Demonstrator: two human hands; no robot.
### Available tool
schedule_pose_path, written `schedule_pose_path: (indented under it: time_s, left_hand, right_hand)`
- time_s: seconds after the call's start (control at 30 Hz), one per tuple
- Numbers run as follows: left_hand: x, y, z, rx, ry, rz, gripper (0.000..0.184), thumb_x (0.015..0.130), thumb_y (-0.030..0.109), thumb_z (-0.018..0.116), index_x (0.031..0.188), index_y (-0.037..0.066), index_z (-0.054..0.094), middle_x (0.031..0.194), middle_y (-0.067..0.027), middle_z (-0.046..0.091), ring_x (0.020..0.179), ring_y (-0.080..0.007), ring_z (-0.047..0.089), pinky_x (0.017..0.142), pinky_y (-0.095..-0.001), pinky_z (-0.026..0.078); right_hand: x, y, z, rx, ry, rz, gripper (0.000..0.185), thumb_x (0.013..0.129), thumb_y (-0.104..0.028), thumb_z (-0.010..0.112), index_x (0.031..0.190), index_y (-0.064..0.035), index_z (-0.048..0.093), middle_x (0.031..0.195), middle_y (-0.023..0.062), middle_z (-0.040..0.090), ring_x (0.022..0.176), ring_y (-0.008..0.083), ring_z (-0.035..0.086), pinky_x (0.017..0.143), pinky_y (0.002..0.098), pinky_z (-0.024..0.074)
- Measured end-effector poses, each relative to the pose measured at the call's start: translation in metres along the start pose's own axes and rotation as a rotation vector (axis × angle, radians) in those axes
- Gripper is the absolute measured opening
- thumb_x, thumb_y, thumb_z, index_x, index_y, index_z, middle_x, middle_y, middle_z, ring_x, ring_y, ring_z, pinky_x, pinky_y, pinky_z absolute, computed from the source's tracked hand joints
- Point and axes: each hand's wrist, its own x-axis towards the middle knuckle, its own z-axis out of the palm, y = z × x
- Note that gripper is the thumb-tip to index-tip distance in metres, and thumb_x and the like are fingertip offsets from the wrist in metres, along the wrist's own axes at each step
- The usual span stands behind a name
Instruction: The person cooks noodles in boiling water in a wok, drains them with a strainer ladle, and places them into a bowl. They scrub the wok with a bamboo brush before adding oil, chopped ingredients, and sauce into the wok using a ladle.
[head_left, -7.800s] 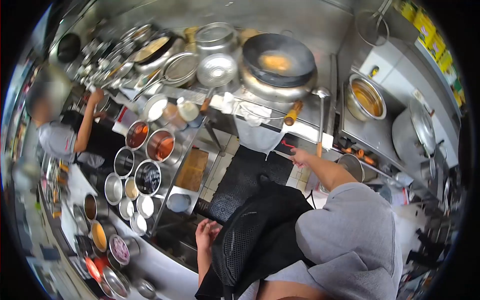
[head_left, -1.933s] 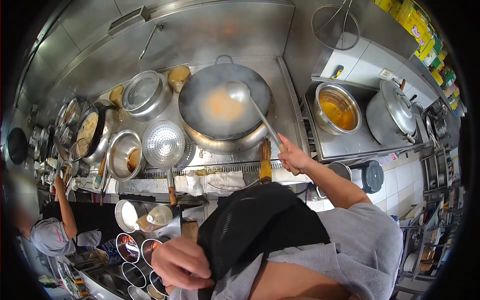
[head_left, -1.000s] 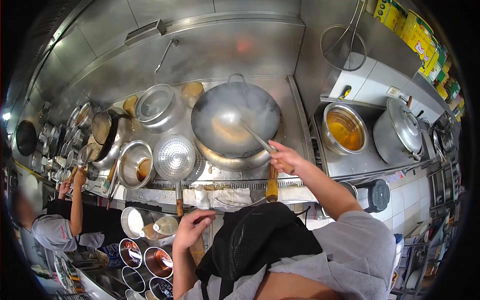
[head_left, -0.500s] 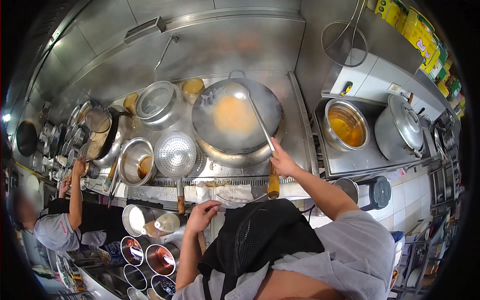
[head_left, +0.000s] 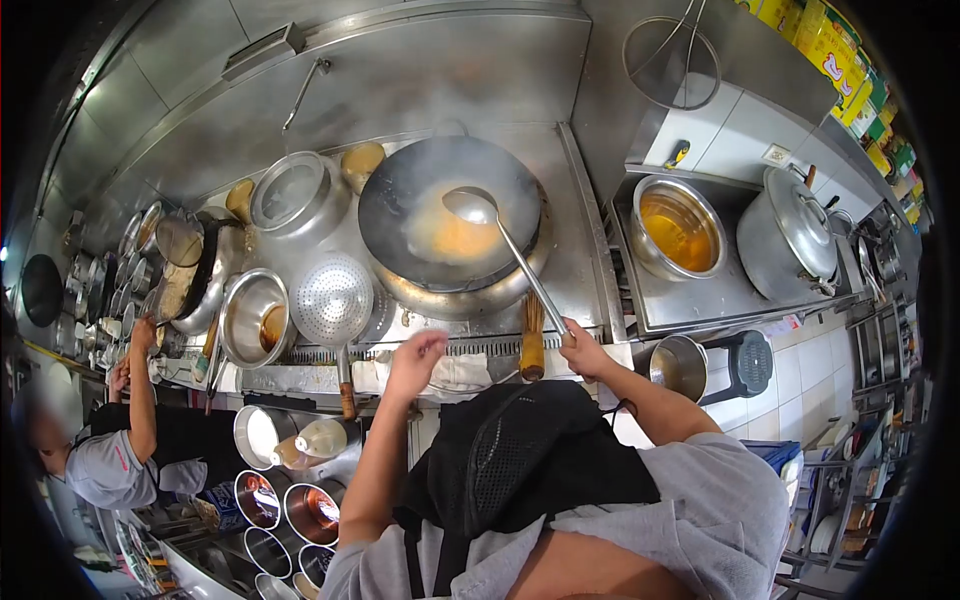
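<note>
My right hand (head_left: 586,354) is closed round the handle of a long metal ladle (head_left: 470,205). The ladle's bowl is over an orange-yellow mixture (head_left: 448,232) in a steaming black wok (head_left: 400,240) on the stove. My left hand (head_left: 415,362) is raised above the stove's front edge, beside folded white cloths (head_left: 462,372); its fingers are curled, and whether anything is in them is too small to tell. A perforated strainer (head_left: 333,297) lies left of the wok. Between my hands is a bamboo brush (head_left: 532,345) with a yellow handle.
At the left a co-worker (head_left: 115,465) stands with hands at another wok (head_left: 195,275). A steel bowl (head_left: 257,318) sits left of the strainer. A pot of amber liquid (head_left: 680,228) and a lidded pot (head_left: 787,240) stand right. Sauce containers (head_left: 313,512) are at lower left.
My left hand has risen toward the stove's front edge. My right hand, with the ladle, has drawn back toward me, and the ladle's bowl is lower in the wok. The view has shifted slightly.
</note>
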Motion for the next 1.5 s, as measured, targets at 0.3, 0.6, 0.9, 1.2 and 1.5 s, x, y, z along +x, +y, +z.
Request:
schedule_pose_path:
  time_s: [0.3, 0.6, 0.9, 1.2, 1.5]
  left_hand:
    - [0.103, 0.011, 0.047, 0.674, 0.25, 0.388, 0.024, 0.083, 0.009, 0.063, 0.106, 0.008, 0.067, 0.1, -0.0136, 0.065, 0.097, -0.0353, 0.06, 0.088, -0.0425, 0.048]
    - [0.094, -0.007, 0.051, 0.778, 0.193, 0.295, 0.038, 0.082, 0.018, 0.067, 0.119, 0.016, 0.062, 0.114, -0.0068, 0.059, 0.118, -0.029, 0.049, 0.102, -0.0536, 0.037]
    - [0.076, 0.007, 0.052, 0.854, 0.096, 0.123, 0.064, 0.08, 0.018, 0.07, 0.139, 0.021, 0.046, 0.15, -0.0062, 0.034, 0.144, -0.0304, 0.021, 0.107, -0.0679, 0.027]
    - [0.071, -0.012, 0.04, 0.688, 0.083, 0.265, 0.075, 0.078, 0.013, 0.072, 0.145, 0.012, 0.038, 0.158, -0.0146, 0.021, 0.146, -0.0408, 0.016, 0.115, -0.0503, 0.027]
    - [0.071, -0.012, 0.035, 0.626, 0.065, 0.243, 0.072, 0.078, 0.011, 0.072, 0.142, 0.009, 0.041, 0.153, -0.0174, 0.031, 0.145, -0.0413, 0.019, 0.116, -0.0446, 0.028]
  right_hand:
    - [0.001, -0.019, -0.016, 0.121, -0.121, 0.017, 0.066, 0.087, 0.001, 0.055, 0.145, -0.0133, 0.026, 0.069, 0.0027, 0.046, 0.045, 0.0117, 0.045, 0.039, 0.0288, 0.0383]
    - [-0.007, -0.086, -0.034, 0.076, -0.079, -0.034, 0.078, 0.088, 0.002, 0.054, 0.153, -0.0177, 0.016, 0.07, 0.0018, 0.047, 0.046, 0.0104, 0.045, 0.042, 0.0271, 0.0404]
    - [-0.011, -0.092, -0.032, -0.119, -0.096, -0.045, 0.085, 0.087, 0.0, 0.055, 0.156, -0.0215, 0.011, 0.067, 0.0016, 0.048, 0.047, 0.0117, 0.047, 0.042, 0.029, 0.0419]
    - [-0.007, -0.095, -0.017, -0.05, -0.122, -0.069, 0.082, 0.089, 0.0, 0.053, 0.156, -0.0233, 0.012, 0.068, 0.001, 0.048, 0.047, 0.011, 0.047, 0.042, 0.0291, 0.0427]
    - [-0.006, -0.094, -0.018, -0.066, -0.128, -0.059, 0.081, 0.089, 0.0, 0.052, 0.156, -0.0232, 0.012, 0.071, 0.0024, 0.049, 0.048, 0.0111, 0.048, 0.043, 0.0292, 0.0429]
